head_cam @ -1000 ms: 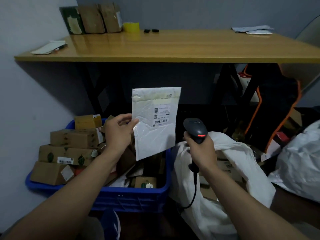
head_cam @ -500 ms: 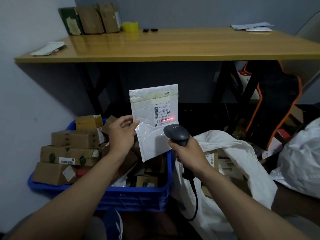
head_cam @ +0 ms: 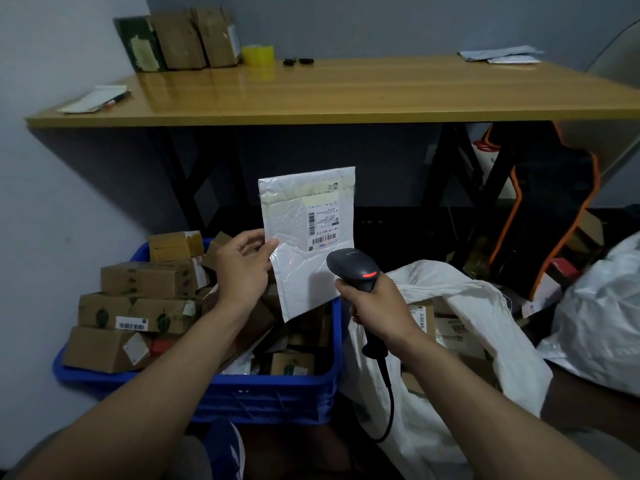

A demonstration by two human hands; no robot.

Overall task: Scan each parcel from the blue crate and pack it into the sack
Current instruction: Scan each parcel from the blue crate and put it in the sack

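My left hand (head_cam: 242, 268) pinches the left edge of a white bubble mailer (head_cam: 304, 237), holding it upright above the blue crate (head_cam: 270, 396). Its label with barcodes faces me. My right hand (head_cam: 375, 303) grips a black corded barcode scanner (head_cam: 353, 268), whose head sits just below the label and shows a red light. The crate holds several brown cardboard parcels (head_cam: 145, 296). The white sack (head_cam: 460, 341) lies open to the right of the crate, with boxes inside.
A wooden table (head_cam: 346, 95) stands over the work area, carrying brown boxes, a yellow tape roll (head_cam: 258, 55) and papers. Black table legs stand behind the mailer. Another white bag (head_cam: 602, 323) lies at the far right. A black and orange chair (head_cam: 554, 216) stands behind the sack.
The scanner swung left and up under the mailer's label; a red scan line crossed the barcode half a second ago and is gone now. The mailer has hardly moved.
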